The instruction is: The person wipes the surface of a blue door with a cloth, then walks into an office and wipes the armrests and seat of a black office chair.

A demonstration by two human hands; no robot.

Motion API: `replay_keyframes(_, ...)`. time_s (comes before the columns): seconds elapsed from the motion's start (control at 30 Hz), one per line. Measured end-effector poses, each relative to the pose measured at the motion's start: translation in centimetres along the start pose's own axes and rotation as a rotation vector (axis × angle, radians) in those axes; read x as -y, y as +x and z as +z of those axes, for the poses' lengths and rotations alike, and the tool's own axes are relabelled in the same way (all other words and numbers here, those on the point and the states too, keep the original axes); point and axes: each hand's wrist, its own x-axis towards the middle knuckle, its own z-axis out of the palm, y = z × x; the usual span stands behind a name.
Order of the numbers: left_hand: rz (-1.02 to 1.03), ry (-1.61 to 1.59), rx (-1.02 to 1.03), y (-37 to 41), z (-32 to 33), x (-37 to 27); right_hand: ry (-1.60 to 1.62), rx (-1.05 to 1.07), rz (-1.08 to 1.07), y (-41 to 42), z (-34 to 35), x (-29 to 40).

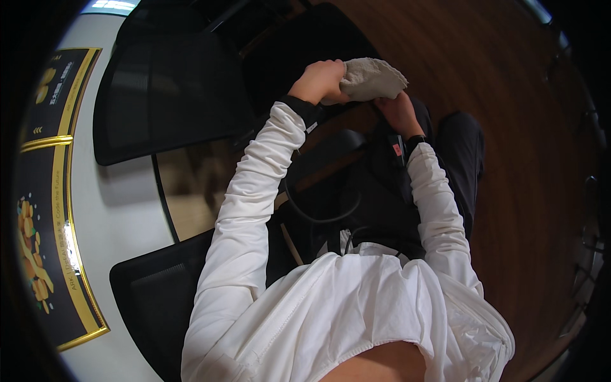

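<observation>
A folded beige-grey cloth (pixel 373 79) is held out in front of me above a dark chair seat (pixel 315 40). My left hand (pixel 319 82) grips the cloth's left end, its fingers curled around the edge. At the lower right edge, my right hand (pixel 400 112) pinches the cloth from below; some of its fingers are hidden behind the fabric. A black band (pixel 301 109) circles my left wrist. A small dark box (pixel 396 150) with a red label sits by my right wrist.
Black mesh chairs (pixel 172 95) (pixel 148 286) stand to my left, by a white wall (pixel 129 215) with gold-framed posters (pixel 47 215) bearing writing. A curved chair armrest (pixel 329 153) and a black cable (pixel 320 220) lie below my hands. Dark brown wood (pixel 530 191) spreads to the right.
</observation>
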Motion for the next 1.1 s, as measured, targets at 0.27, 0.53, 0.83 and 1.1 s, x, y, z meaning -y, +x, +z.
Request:
replay_keyframes(0.27,-0.099,0.025,0.006,1.0,1.8,-0.2,-0.287,-0.285,-0.575,-0.9,9.2,6.7)
replay_keyframes(0.53,-0.042,-0.262,-0.022,1.1,2.9,1.4,-1.031,0.056,-0.373,1.5,9.7,0.4)
replay_keyframes(0.83,-0.059,-0.544,0.115,-5.4,1.4,5.5,-1.713,0.322,-0.425,-0.1,13.8,3.2)
replay_keyframes(1.1,-0.431,-0.437,0.392,-12.4,4.8,13.5,-2.123,0.650,-0.593,0.8,19.8,-4.4)
